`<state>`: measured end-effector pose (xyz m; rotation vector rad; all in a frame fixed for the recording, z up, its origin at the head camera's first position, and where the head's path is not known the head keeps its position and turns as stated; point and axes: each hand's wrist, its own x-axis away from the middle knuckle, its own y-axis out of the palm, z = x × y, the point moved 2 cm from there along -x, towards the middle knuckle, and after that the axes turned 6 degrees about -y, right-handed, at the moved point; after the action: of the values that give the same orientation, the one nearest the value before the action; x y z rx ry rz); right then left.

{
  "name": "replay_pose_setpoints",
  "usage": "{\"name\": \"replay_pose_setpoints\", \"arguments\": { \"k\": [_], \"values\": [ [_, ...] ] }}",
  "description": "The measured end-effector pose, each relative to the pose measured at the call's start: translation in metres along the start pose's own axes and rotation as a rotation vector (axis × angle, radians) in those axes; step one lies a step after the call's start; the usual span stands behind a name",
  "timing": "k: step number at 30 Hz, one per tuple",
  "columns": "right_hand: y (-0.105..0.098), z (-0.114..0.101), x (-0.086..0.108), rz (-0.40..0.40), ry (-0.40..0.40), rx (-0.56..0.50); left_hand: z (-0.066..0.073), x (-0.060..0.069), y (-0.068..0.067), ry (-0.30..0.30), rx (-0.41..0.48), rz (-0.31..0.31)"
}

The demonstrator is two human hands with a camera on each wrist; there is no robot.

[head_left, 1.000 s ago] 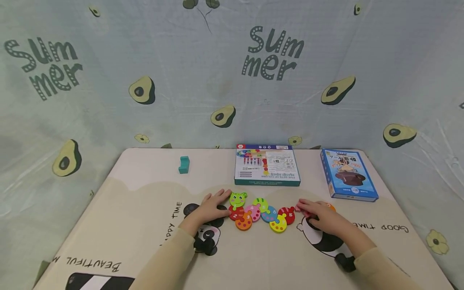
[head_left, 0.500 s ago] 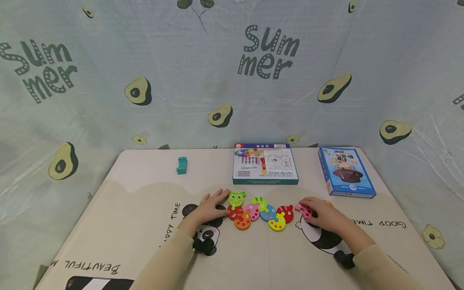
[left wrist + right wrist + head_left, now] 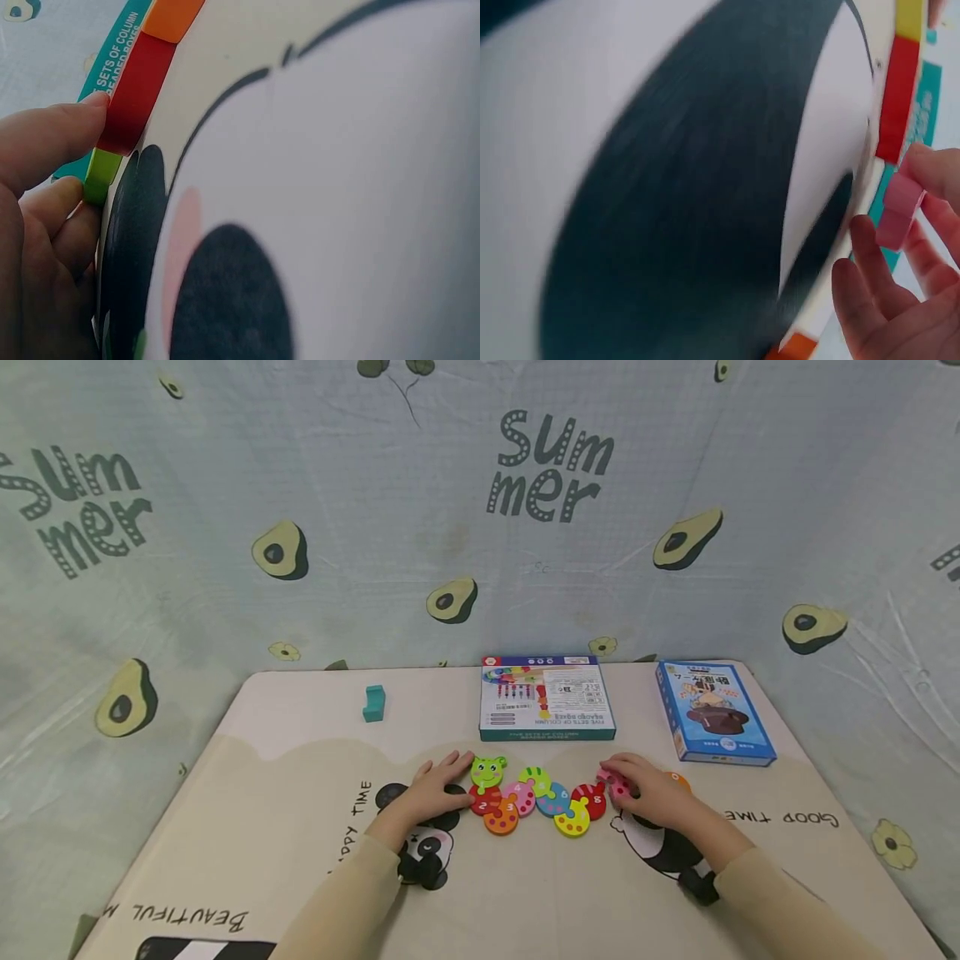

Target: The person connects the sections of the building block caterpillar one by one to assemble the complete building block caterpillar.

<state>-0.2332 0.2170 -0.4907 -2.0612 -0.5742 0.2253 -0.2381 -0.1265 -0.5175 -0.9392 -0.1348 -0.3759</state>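
On the tabletop lies a caterpillar puzzle of numbered round pieces: a green smiling head piece point(image 3: 487, 771), a red 2 piece point(image 3: 485, 800), then orange, pink, striped green, blue and yellow ones, up to a red 8 piece point(image 3: 591, 800). My left hand point(image 3: 427, 795) rests at its left end, fairly straight fingers touching the head and the red 2 piece point(image 3: 139, 94). With thumb and fingers, my right hand point(image 3: 654, 789) pinches a pink piece point(image 3: 900, 210) close to the red 8 piece; in the right wrist view it looks raised off the table.
An orange piece point(image 3: 681, 781) shows partly behind my right hand. A teal block point(image 3: 374, 703) stands at the back left. Two flat boxes lie at the back: a white and teal box point(image 3: 547, 702) and a blue box point(image 3: 716, 714). The table cover point(image 3: 225, 827) has panda prints.
My right hand has taken hold of the pink piece and lifted it, then carried it left and slightly away towards the red 8 piece. My left hand stays in place.
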Motion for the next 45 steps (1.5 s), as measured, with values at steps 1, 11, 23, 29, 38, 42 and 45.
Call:
{"name": "replay_pose_setpoints", "arguments": {
  "k": [1, 11, 23, 29, 38, 42, 45],
  "values": [
    [0.000, -0.002, -0.002, -0.016, -0.002, -0.003, 0.000, 0.000, 0.000, 0.006, 0.001, -0.001],
    [0.000, -0.008, -0.002, -0.067, -0.027, -0.004, 0.003, -0.002, 0.001, 0.022, 0.004, -0.022],
    [0.004, -0.004, -0.004, -0.111, -0.011, 0.047, 0.003, -0.002, 0.004, 0.023, -0.013, -0.032],
    [-0.001, 0.005, 0.007, -0.020, -0.064, -0.004, 0.003, -0.001, 0.002, 0.034, 0.002, -0.027],
    [-0.025, 0.038, 0.039, 0.089, 0.030, 0.069, 0.001, -0.002, 0.001, 0.027, -0.001, -0.018],
    [-0.025, 0.044, 0.042, 0.018, 0.040, 0.060, 0.000, -0.001, 0.000, 0.008, -0.001, -0.006],
    [-0.022, 0.045, 0.044, 0.002, 0.039, 0.052, 0.000, 0.000, 0.000, 0.000, 0.003, -0.005]
  ]
}}
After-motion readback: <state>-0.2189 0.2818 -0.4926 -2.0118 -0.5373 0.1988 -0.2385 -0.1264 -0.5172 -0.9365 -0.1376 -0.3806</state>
